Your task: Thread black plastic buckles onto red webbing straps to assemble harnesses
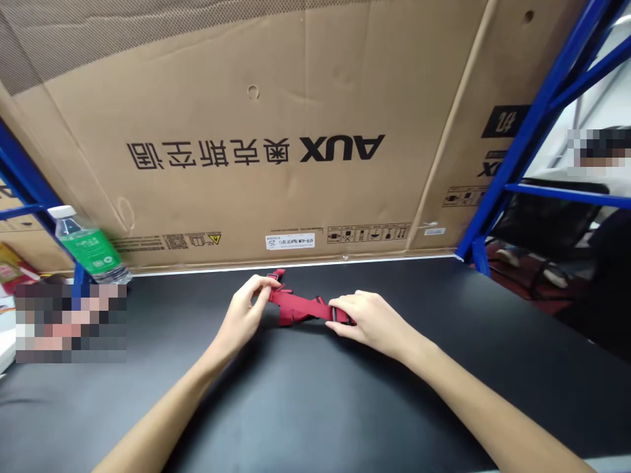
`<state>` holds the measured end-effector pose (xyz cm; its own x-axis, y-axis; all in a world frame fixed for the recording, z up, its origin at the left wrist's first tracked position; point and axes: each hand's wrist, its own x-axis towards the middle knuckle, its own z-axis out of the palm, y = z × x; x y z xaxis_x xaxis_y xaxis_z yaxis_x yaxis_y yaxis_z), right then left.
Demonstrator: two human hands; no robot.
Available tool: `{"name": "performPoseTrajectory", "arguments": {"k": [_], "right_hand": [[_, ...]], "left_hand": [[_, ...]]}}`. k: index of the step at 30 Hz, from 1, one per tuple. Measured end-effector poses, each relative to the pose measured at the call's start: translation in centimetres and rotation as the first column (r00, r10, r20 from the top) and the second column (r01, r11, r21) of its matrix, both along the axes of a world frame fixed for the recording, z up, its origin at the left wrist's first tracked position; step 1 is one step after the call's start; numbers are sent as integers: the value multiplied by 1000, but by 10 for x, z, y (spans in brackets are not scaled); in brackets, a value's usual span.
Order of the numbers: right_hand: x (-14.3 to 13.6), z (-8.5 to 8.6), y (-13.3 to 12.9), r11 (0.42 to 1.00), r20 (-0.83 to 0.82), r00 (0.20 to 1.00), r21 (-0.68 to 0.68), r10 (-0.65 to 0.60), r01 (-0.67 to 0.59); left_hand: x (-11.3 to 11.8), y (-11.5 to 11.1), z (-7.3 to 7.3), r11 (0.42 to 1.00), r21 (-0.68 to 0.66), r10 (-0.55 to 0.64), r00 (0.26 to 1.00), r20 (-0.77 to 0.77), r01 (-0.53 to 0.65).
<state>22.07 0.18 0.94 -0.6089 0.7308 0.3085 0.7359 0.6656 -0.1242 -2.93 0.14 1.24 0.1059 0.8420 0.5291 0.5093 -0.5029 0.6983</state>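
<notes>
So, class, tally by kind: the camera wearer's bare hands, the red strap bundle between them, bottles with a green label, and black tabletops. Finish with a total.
Bare hands, left hand and right hand: 2
Red strap bundle: 1
Green-labelled bottle: 1
Black tabletop: 1
Total: 5

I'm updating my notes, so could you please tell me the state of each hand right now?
Left hand: closed, pinching the red strap.
Right hand: closed, holding the strap at a black buckle.
</notes>
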Motion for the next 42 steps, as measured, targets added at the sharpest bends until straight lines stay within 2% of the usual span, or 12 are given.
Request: {"name": "performPoseTrajectory", "arguments": {"k": [7, 12, 14, 19, 23, 26, 29, 32, 34, 37, 42], "right_hand": [[7, 8, 1, 993, -46, 997, -103, -59, 54], [16, 6, 8, 981, 50, 991, -143, -124, 130], [18, 4, 11, 980, 66, 986, -119, -154, 161], [21, -4, 17, 978, 99, 975, -43, -197, 202], [24, -11, 21, 981, 71, 978, 18, -196, 196], [25, -15, 24, 981, 43, 983, 83, -180, 176], [25, -18, 25, 980, 16, 986, 118, -165, 162], [23, -19, 26, 984, -22, 992, 121, -128, 130], [21, -19, 25, 990, -67, 994, 106, -91, 98], [18, -20, 24, 997, -165, 986, 77, -13, 26], [14, -21, 23, 998, -355, 933, 42, 64, -52]], "left_hand": [[-2, 0, 1, 973, 54, 216, 970, 109, -223], [-21, 10, 2, 880, 71, 439, 862, 252, -469], [-28, 13, 3, 847, 68, 489, 822, 291, -528], [-25, 11, 4, 836, 106, 497, 825, 269, -538], [-18, 4, 8, 829, 202, 484, 850, 207, -521], [-14, 0, 9, 828, 334, 454, 888, 71, -450], [-6, -3, 2, 865, 462, 331, 913, -237, -193], [6, -8, -10, 911, 386, 89, 847, -524, 143], [14, -10, -17, 913, 284, -50, 770, -636, 294], [20, -11, -24, 914, 174, -151, 707, -691, 365], [18, -10, -24, 924, 142, -170, 713, -680, 356]]}}
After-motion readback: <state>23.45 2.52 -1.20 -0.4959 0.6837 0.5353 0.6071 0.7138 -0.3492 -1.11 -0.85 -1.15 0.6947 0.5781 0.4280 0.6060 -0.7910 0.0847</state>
